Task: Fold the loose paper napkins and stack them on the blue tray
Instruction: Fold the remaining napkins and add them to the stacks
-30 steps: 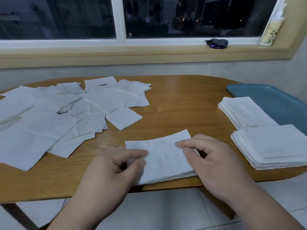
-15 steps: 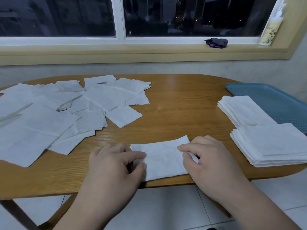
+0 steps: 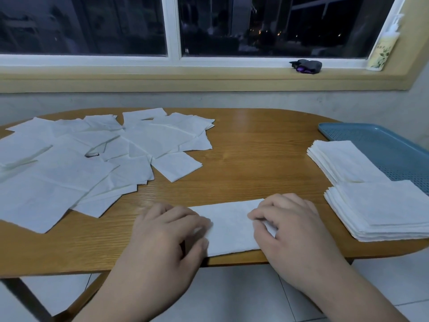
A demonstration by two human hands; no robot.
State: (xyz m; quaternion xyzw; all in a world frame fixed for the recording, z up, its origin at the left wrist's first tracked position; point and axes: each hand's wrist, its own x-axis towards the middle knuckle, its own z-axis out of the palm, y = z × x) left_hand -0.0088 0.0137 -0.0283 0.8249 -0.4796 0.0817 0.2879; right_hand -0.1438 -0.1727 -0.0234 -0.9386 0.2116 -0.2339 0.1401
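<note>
The napkin (image 3: 232,226) lies flat on the worktop (image 3: 255,147), between the two hands and just at the near edge. The left hand (image 3: 167,233) covers its left end, thumb and index finger curled and pinching the paper. The right hand (image 3: 292,224) pinches the right end with curled fingers; one corner shows under them. Far of the napkin is bare wood, with loose napkins (image 3: 76,163) at the left and two stacks (image 3: 380,208) at the right, the far one partly on the tray (image 3: 371,133). Compared with one second ago, the napkin is narrower from near to far, and the left hand covers more of it
</note>
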